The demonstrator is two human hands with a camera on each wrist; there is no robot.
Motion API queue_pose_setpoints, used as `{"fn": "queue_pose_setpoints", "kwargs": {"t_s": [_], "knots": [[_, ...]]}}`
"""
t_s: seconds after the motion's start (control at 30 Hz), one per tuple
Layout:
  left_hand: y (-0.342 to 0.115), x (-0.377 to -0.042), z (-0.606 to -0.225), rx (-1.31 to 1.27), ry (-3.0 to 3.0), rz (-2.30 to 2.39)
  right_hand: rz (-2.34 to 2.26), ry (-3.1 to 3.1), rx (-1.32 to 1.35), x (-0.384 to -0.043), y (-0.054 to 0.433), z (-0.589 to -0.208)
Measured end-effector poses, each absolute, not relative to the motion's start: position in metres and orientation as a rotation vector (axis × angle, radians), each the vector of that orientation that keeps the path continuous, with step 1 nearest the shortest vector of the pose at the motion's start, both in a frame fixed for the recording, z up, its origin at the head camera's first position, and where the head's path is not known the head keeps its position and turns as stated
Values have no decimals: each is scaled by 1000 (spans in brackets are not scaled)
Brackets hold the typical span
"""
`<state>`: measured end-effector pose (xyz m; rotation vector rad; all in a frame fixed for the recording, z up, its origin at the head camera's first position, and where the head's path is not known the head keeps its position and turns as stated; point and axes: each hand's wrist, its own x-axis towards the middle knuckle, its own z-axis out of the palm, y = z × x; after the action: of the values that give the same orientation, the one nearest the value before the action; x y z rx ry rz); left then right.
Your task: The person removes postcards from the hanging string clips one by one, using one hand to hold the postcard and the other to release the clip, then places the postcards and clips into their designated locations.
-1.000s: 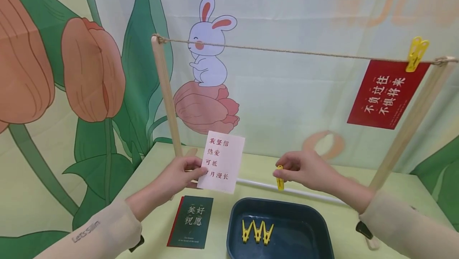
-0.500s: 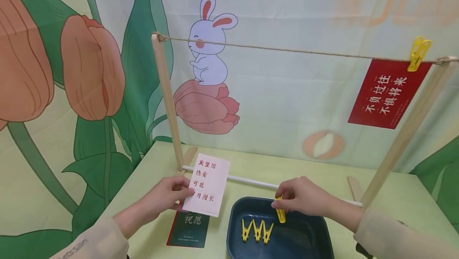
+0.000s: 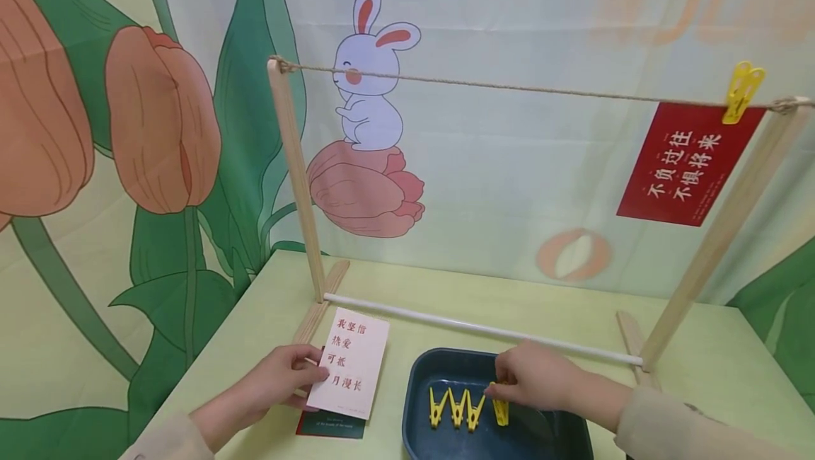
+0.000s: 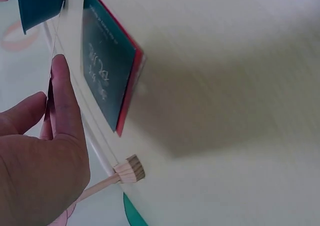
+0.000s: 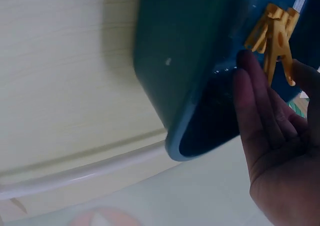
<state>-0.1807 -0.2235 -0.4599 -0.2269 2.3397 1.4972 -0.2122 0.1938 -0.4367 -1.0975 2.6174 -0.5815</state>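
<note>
My left hand point(image 3: 274, 382) pinches the left edge of a pale pink card point(image 3: 350, 368) with red Chinese writing. That card hangs over a stack topped by a dark green card point(image 3: 331, 426), mostly covering it in the head view; red shows at the stack's edge in the left wrist view. My right hand point(image 3: 538, 378) reaches into a dark blue tray point(image 3: 446, 352) and holds a yellow clothespin point(image 3: 501, 412) by its upper end, between thumb and fingers. Several similar yellow clothespins point(image 3: 457, 412) stand in a row just left of it.
Behind the tray stands a wooden frame point(image 3: 296, 184) with a twine line point(image 3: 509, 88) across its top. A red card point(image 3: 690, 163) hangs at the line's right end under a yellow clothespin point(image 3: 743, 92). A white rod point(image 3: 446, 320) joins the posts low down.
My left hand has brought the pink card down and left, over the green card. The right hand has lowered its clothespin into the tray, beside the others.
</note>
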Motion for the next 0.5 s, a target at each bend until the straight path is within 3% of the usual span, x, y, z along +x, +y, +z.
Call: {"fn": "queue_pose_setpoints", "kwargs": {"t_s": [0.5], "knots": [[-228,-170,-481,-325,2355,1463,-347,2684,-1156,-218,192,-455]]}}
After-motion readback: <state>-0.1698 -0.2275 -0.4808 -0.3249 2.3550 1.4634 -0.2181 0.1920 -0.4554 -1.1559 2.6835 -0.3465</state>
